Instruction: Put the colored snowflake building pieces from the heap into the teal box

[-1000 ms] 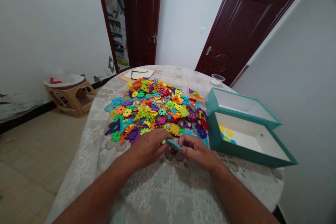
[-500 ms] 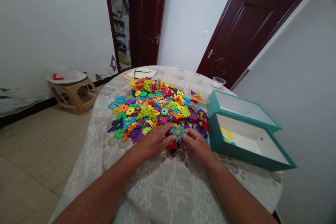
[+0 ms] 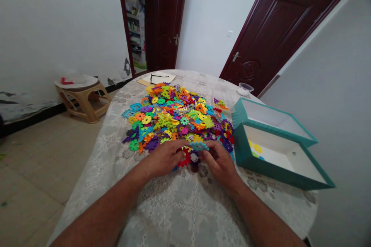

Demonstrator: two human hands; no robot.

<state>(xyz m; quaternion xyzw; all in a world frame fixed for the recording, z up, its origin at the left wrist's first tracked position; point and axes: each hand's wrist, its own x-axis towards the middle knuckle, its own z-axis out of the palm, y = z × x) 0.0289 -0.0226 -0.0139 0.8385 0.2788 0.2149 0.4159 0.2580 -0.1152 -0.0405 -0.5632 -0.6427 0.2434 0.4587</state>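
**Blue toothed piece (image 3: 199, 146) held up at the near edge of a colourful heap (image 3: 164, 121)**

Beyond the left grip (image 3: 165, 157), the heap of mixed pieces spreads over the bench (image 3: 179, 216). The person's left grip is curled, its fingers at the left end of the blue piece and its thumb lower; whether it pinches cannot be told. Just right of that thumb, below the blue piece, is a red toothed piece (image 3: 186, 157).

The blue piece lies between the two grips. The right grip (image 3: 222, 161) has thumb and fingers closed on its right end. The step in hand appears to be handling this single piece; any turn or shift of it would call for the right grip to stay firm while the left adjusts.

To the right of the right grip, well apart, a green box (image 3: 243, 148) holds a few yellow, green and blue pieces.
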